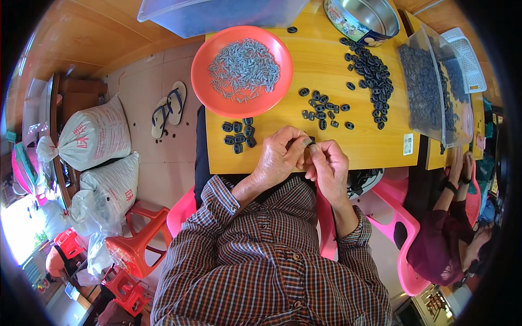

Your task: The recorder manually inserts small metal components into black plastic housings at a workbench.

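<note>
My left hand and my right hand meet at the table's front edge, fingers pinched together. Between their fingertips shows a bit of a small black oval plastic piece, mostly hidden by the fingers. Left of my hands lies a small group of black oval pieces with holes in them. Beyond my hands is a looser group of the same pieces. A coral-red bowl holds many small silvery screws at the far left of the table.
A larger heap of black pieces trails along the right side of the yellow table. Behind stand a round tin and a translucent blue bin. At right, a clear bin holds more pieces; beyond it a person sits.
</note>
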{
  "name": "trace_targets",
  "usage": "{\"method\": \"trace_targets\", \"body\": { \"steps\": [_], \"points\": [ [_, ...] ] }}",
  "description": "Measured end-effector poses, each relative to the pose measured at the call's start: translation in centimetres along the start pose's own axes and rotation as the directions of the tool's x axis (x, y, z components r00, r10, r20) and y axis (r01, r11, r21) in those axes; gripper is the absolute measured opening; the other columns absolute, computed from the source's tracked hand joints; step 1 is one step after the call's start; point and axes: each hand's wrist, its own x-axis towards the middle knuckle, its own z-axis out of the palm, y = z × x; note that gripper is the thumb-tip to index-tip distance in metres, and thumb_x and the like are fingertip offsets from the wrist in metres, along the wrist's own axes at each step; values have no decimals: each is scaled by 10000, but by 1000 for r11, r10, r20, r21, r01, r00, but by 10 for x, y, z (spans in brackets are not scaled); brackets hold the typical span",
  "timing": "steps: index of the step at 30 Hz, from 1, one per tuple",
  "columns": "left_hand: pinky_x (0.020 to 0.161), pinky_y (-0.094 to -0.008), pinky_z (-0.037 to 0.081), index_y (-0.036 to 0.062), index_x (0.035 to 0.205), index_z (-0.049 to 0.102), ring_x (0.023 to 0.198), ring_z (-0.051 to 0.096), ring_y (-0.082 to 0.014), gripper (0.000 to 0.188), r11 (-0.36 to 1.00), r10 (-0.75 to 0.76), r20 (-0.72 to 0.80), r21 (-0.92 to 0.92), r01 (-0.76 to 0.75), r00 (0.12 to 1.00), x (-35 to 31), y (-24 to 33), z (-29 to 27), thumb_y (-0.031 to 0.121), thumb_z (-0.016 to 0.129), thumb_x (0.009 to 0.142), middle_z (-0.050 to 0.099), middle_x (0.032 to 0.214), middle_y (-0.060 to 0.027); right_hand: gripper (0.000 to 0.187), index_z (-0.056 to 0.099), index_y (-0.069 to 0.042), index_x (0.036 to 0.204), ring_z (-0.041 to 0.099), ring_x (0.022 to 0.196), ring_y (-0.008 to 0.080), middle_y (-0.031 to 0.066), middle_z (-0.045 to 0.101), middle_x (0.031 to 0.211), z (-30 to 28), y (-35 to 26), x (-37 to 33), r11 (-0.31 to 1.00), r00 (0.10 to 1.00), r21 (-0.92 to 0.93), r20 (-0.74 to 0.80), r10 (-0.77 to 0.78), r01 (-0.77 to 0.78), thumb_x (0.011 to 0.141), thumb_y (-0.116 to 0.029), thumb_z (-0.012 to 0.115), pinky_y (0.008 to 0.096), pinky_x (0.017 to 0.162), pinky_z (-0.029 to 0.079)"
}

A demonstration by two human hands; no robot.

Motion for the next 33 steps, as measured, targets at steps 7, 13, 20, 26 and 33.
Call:
{"method": "trace_targets", "body": {
  "steps": [7, 13, 20, 26, 33],
  "points": [
    [496, -223, 468, -56, 938, 559, 533, 557, -80, 145, 993, -61, 18, -98, 63, 998, -2, 1, -3, 81, 512, 957, 589, 633, -55, 151, 500, 12, 894, 521, 468, 72, 55, 579, 669, -2, 2, 3, 998, 1000, 56, 27, 3, -5, 963, -123, 509, 185, 404, 413],
    [516, -223, 474, -54, 956, 553, 533, 558, -85, 156, 988, -40, 38, -145, 45, 999, -1, -2, -4, 92, 501, 964, 587, 622, -47, 165, 509, 9, 897, 521, 478, 71, 52, 580, 681, -1, 0, 3, 995, 1000, 99, 25, 1, -4, 964, -142, 512, 180, 409, 409],
    [517, -221, 474, -44, 956, 563, 534, 557, -81, 148, 990, -2, 42, -139, 8, 999, -3, -4, -4, 92, 504, 964, 591, 623, -43, 179, 523, -3, 864, 497, 458, 60, 37, 577, 661, 1, -2, 2, 995, 1000, 100, -13, 6, -5, 963, -152, 516, 180, 408, 391],
    [506, -216, 470, -43, 948, 572, 534, 556, -79, 147, 993, -29, 47, -114, 34, 999, -2, -1, -3, 92, 517, 960, 588, 622, -38, 171, 517, 5, 881, 507, 465, 64, 44, 577, 679, -3, -1, 2, 997, 1000, 74, 16, 9, -11, 959, -146, 519, 177, 404, 395],
    [504, -216, 473, -49, 936, 571, 533, 555, -76, 140, 992, 0, 31, -125, 4, 1000, -2, -3, -2, 78, 518, 958, 588, 625, -39, 177, 513, 16, 896, 519, 473, 72, 60, 584, 701, -3, 1, 2, 998, 999, 68, 30, 12, -14, 956, -150, 527, 182, 411, 410]
  ]
}}
